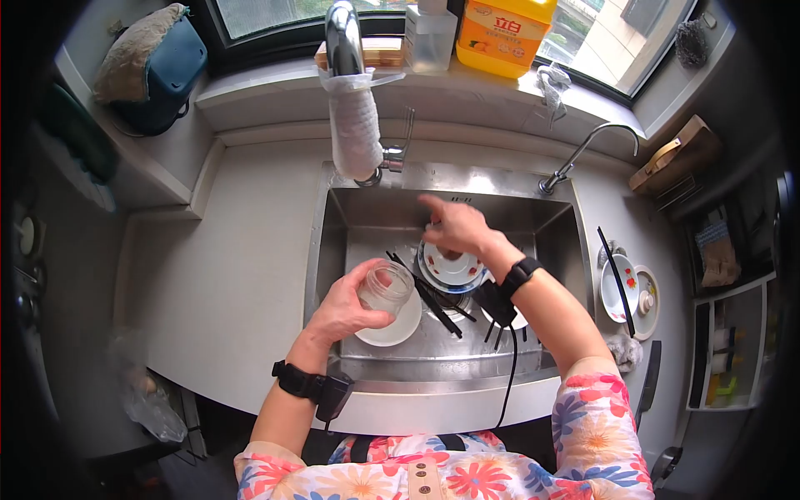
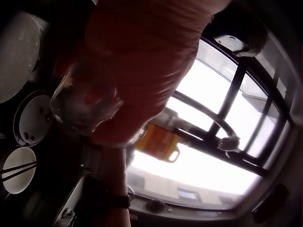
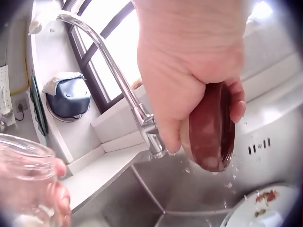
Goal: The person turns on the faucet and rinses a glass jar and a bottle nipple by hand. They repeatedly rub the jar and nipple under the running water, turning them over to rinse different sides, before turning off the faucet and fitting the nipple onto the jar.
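My left hand (image 1: pixel 342 304) grips a clear glass jar (image 1: pixel 388 286) over the left part of the sink, its mouth tilted up. The jar also shows large at the lower left of the right wrist view. Over the stacked plates (image 1: pixel 454 271), my right hand (image 1: pixel 458 227) holds a glossy reddish-brown rounded thing (image 3: pixel 208 130), like a small bowl or lid. Thumb and fingers grip it from either side, and water drops fall around it. A white bowl (image 1: pixel 390 329) lies below the jar, with black chopsticks (image 1: pixel 437 307) beside it.
The steel sink (image 1: pixel 358 217) lies under both hands. A tall faucet (image 1: pixel 346 50) wrapped in white stands behind it, and a thin tap (image 1: pixel 575 154) at the back right. Dishes (image 1: pixel 617 287) sit on the right counter. A yellow jug (image 1: pixel 504 33) stands on the sill.
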`<state>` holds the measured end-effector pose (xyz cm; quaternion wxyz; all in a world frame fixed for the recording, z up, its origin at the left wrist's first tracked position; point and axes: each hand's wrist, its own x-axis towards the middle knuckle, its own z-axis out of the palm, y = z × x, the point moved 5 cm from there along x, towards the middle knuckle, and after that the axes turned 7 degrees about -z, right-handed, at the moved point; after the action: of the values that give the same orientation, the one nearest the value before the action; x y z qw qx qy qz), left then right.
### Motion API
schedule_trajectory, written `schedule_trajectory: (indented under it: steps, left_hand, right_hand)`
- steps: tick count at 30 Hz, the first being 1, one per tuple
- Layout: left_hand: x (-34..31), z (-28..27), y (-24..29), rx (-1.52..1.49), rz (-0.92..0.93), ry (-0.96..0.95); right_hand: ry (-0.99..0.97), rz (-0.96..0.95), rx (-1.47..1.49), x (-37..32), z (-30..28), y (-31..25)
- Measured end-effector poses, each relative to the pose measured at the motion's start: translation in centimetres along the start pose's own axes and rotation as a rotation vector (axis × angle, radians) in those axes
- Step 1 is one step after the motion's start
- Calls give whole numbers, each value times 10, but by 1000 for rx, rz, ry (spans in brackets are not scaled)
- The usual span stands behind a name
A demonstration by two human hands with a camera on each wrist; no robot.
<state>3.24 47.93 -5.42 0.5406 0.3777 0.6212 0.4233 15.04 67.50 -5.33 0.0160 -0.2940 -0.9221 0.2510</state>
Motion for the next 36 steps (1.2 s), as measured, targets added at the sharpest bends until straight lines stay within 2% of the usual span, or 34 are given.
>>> schedule_trajectory:
  steps: [2, 4, 6, 11, 14, 16, 17, 19, 20, 21, 23, 25, 28, 30, 31, 33, 35, 36]
  left_hand:
    - [-1, -2, 6, -209, 37, -11]
    - [2, -5, 5, -240, 65, -11]
    - [4, -8, 6, -272, 91, -13]
    - [9, -12, 10, -363, 131, -14]
    - [12, -14, 14, -332, 144, -7]
    - [14, -14, 17, -344, 158, -7]
    - [14, -13, 18, -355, 162, -13]
    - [15, -13, 19, -354, 163, -12]
    - [16, -13, 19, -354, 157, -15]
    - [15, -12, 20, -350, 158, -12]
    - [15, -10, 24, -359, 153, -24]
    - [16, -10, 25, -352, 160, -24]
    - [19, -11, 24, -345, 182, -21]
    - [21, -11, 21, -343, 195, -16]
    - [22, -11, 20, -341, 195, -12]
    - [23, -11, 18, -337, 195, -10]
    - [24, -11, 16, -354, 184, 6]
    - [25, -10, 14, -355, 183, 5]
  right_hand:
    - [79, -54, -142, 29, -24, -10]
    - [113, -85, -212, 58, -40, -19]
    - [101, 19, -335, 80, -49, -20]
    - [56, 56, -479, 103, -47, -13]
    - [9, 81, -424, 98, -45, -8]
    - [114, 20, 49, 95, -50, 1]
    - [116, 15, 45, 97, -51, 7]
    - [340, 29, 635, 101, -59, 18]
    - [373, 85, 730, 102, -61, 25]
    - [374, 81, 733, 102, -67, 20]
    - [229, 192, 733, 101, -69, 12]
    - [189, 189, 774, 108, -67, 13]
    - [205, 137, 843, 106, -66, 12]
    - [229, -1, 957, 101, -64, 7]
    - [228, 1, 956, 101, -57, 11]
    - [374, -241, 656, 97, -55, 5]
    - [424, -236, 626, 82, -50, 1]
    - [345, -142, 589, 70, -51, -9]
